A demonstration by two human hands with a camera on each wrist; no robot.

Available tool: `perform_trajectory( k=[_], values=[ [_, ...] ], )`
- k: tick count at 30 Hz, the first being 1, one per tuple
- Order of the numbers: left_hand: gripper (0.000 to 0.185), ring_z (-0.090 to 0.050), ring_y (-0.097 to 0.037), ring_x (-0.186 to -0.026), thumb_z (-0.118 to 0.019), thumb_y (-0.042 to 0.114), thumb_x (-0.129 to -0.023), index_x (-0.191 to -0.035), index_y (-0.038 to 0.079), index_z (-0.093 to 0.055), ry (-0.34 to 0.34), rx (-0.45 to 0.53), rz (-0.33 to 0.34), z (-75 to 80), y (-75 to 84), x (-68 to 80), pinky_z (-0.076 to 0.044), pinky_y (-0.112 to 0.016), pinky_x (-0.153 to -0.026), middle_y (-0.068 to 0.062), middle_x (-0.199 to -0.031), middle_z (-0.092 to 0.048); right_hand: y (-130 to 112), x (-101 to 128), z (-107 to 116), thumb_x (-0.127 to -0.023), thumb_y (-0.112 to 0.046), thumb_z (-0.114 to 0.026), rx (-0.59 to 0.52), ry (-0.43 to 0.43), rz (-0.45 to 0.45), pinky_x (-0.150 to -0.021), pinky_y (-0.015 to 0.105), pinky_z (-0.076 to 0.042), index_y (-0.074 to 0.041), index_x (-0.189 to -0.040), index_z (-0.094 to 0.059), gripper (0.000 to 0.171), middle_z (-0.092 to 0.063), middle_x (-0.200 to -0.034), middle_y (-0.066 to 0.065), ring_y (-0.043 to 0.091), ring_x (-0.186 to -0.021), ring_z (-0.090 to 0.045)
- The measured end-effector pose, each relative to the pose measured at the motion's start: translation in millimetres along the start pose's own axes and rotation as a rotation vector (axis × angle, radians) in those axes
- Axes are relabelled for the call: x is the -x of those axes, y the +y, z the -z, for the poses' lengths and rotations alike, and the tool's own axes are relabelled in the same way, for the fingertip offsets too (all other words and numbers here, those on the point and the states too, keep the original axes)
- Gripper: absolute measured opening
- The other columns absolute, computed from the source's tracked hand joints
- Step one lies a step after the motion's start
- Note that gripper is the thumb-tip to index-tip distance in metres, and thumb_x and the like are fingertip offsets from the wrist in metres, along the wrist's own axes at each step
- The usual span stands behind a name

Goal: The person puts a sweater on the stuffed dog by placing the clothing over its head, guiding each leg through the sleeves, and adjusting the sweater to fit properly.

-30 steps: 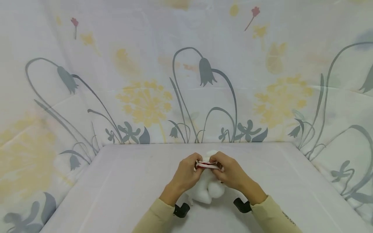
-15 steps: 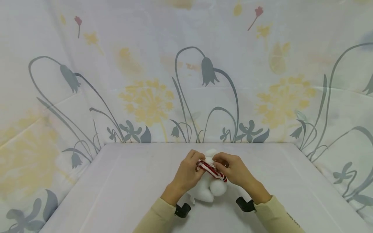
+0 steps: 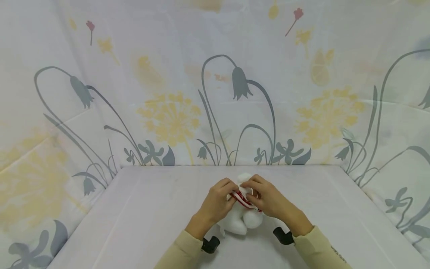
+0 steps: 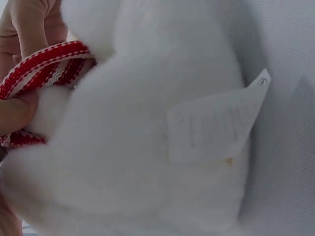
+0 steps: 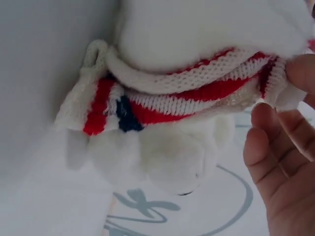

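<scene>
A white plush toy (image 3: 235, 221) sits on the table, with a red-and-white striped knitted sweater (image 3: 243, 202) bunched around its upper body. My left hand (image 3: 216, 201) pinches the sweater's left edge; in the left wrist view the thumb (image 4: 17, 114) lies inside the red-edged opening, against the white plush. On the other side, my right hand (image 3: 268, 197) holds the sweater's edge between thumb and fingertips. The right wrist view shows the sweater (image 5: 187, 105) with a rolled white hem and a dark blue patch. The toy's face is hidden.
A white fabric label (image 4: 211, 128) sticks out from the plush. Black wrist-camera mounts (image 3: 210, 244) hang under both forearms. The white-covered table (image 3: 151, 209) ends at a flower-printed cloth (image 3: 215, 112) behind and at the sides.
The sweater's band was level between both hands; its right side now slants down over the toy. My right hand has shifted its hold on the edge. Both hands stay close to the toy.
</scene>
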State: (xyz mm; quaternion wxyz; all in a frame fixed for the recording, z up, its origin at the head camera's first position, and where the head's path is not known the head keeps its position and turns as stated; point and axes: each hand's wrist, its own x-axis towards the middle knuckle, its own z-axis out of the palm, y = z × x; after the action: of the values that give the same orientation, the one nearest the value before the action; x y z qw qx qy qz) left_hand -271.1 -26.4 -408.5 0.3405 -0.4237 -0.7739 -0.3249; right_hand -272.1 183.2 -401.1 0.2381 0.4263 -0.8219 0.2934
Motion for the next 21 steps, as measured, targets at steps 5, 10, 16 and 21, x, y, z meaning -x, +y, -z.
perform_trajectory(
  k=[5, 10, 16, 21],
  values=[
    [0.024, -0.059, -0.010, -0.081, -0.076, -0.007, -0.073, -0.084, 0.008, -0.062, -0.013, 0.036, -0.015, -1.3, -1.2, 0.6, -0.047, -0.012, -0.073, 0.001, -0.087, -0.059, -1.5, -0.1, -0.7, -0.081, 0.006, -0.067, 0.048, 0.013, 0.046, -0.057, 0.016, -0.042, -0.009, -0.104, -0.065, 0.027, -0.057, -0.093, -0.004, 0.004, -0.068, -0.048],
    [0.023, -0.060, -0.009, -0.079, -0.073, -0.010, -0.074, -0.086, 0.008, -0.065, -0.055, 0.095, 0.019, 0.3, -2.6, 1.2, -0.048, -0.014, -0.068, 0.000, -0.086, -0.062, 0.7, -0.4, 1.1, -0.079, 0.009, -0.063, 0.004, 0.058, 0.042, -0.055, 0.017, -0.040, -0.008, -0.100, -0.064, 0.027, -0.056, -0.082, -0.006, 0.002, -0.063, -0.044],
    [0.015, -0.056, -0.009, -0.078, -0.072, -0.003, -0.078, -0.083, 0.011, -0.071, -0.191, 0.004, 0.052, 3.8, -4.8, 1.4, -0.046, -0.018, -0.071, 0.003, -0.085, -0.064, 5.3, 1.0, 9.3, -0.083, 0.006, -0.062, -0.092, 0.083, -0.153, -0.050, 0.021, -0.039, -0.013, -0.097, -0.065, 0.024, -0.051, -0.069, -0.008, 0.004, -0.055, -0.042],
    [0.018, -0.050, -0.010, -0.077, -0.071, 0.001, -0.074, -0.077, 0.019, -0.073, -0.371, -0.156, 0.072, 8.8, -1.0, -2.2, -0.042, -0.022, -0.073, 0.009, -0.082, -0.061, 7.3, 0.3, 11.2, -0.088, -0.003, -0.060, -0.195, 0.054, -0.396, -0.052, 0.024, -0.041, -0.016, -0.096, -0.066, 0.016, -0.054, -0.065, -0.004, 0.010, -0.056, -0.047]
  ],
)
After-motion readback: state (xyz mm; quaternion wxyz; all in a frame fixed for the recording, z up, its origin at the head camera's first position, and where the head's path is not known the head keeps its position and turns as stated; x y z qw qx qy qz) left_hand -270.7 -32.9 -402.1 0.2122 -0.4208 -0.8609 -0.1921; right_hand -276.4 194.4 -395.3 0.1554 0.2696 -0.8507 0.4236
